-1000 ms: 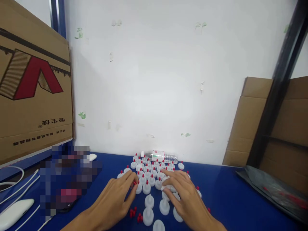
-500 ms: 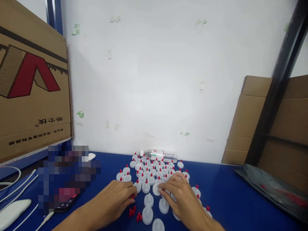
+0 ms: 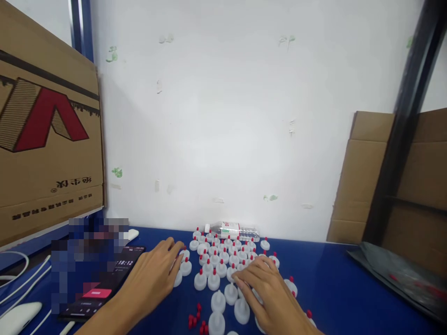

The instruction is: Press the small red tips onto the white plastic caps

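Several white bottle caps with red tips (image 3: 223, 253) stand packed on the blue table (image 3: 335, 288). My left hand (image 3: 153, 277) lies flat with fingers stretched, its fingertips against the caps at the cluster's left edge. My right hand (image 3: 268, 291) rests palm down over the caps on the right, its fingers bent onto a bare white cap (image 3: 231, 293). Loose red tips (image 3: 196, 318) lie in front, beside more bare white caps (image 3: 217, 322).
A plastic water bottle (image 3: 232, 229) lies by the white wall. A phone (image 3: 101, 288) lies left, with white cables (image 3: 21, 291) and a white device (image 3: 19, 318). Cardboard boxes (image 3: 49, 135) stand left and right (image 3: 377, 181). A dark bag (image 3: 401, 277) sits right.
My left hand has moved left and forward from the red tips to the cluster's left edge, fingers now stretched. My right hand has stayed over the right caps. The view has shifted slightly.
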The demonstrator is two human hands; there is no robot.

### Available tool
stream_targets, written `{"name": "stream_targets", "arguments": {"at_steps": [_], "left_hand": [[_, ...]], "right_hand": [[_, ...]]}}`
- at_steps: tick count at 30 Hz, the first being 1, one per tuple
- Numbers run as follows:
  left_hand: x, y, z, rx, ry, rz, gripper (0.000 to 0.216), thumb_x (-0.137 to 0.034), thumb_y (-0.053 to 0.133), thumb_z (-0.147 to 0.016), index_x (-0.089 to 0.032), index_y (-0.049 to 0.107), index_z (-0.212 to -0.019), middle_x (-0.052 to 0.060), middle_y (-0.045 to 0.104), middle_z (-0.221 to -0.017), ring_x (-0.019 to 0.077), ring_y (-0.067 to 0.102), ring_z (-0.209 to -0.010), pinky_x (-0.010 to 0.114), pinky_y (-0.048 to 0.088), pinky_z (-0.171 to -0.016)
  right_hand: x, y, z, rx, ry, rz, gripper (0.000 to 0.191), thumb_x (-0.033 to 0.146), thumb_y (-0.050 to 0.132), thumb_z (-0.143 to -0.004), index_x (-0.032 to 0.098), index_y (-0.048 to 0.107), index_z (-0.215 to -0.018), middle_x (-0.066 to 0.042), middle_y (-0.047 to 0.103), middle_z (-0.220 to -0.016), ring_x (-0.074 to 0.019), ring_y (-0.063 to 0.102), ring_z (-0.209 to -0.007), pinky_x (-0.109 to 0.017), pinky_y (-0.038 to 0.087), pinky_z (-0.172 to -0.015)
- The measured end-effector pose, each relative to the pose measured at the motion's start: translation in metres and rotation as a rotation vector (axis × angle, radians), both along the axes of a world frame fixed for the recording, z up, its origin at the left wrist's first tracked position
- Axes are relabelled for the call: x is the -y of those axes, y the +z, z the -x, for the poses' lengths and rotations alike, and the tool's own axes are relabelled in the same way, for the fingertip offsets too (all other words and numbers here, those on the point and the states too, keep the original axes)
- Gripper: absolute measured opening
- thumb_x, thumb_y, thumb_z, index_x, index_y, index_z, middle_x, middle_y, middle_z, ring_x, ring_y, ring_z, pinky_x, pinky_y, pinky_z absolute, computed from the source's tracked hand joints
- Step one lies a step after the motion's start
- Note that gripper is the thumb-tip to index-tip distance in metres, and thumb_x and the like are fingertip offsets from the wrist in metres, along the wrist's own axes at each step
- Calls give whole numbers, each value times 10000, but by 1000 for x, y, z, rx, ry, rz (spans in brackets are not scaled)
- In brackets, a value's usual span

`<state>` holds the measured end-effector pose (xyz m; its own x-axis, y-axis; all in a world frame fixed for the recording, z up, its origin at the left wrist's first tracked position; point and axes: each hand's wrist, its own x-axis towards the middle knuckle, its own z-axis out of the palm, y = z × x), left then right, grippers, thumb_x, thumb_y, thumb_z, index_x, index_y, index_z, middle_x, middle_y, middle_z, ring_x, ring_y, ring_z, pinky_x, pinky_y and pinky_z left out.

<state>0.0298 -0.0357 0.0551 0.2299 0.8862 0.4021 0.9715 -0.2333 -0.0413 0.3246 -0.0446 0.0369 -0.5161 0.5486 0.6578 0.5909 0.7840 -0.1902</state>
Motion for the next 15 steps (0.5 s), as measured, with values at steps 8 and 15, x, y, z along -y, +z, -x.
{"name": "stream_targets", "arguments": {"at_steps": [8,15], "left_hand": [[-3,-3,6,-55,52,172,307,-296,421,-1038,-173,693,-1108,146,756,-1016,372,722,-931,482,512,-780],[2,-5,-6,90,-65,88,338,-333,424,-1066,-211,673,-872,52,748,-821,257,722,-750,323,486,-667]], "right_hand": [[2,3,3,-16,5,-106,216,130,479,-1011,234,650,-930,2,685,-813,-184,639,-787,-431,418,-1007],[11,10,5,-31,12,-171,163,214,506,-1031,241,664,-1056,-9,738,-903,-191,683,-828,-394,469,-968]]}}
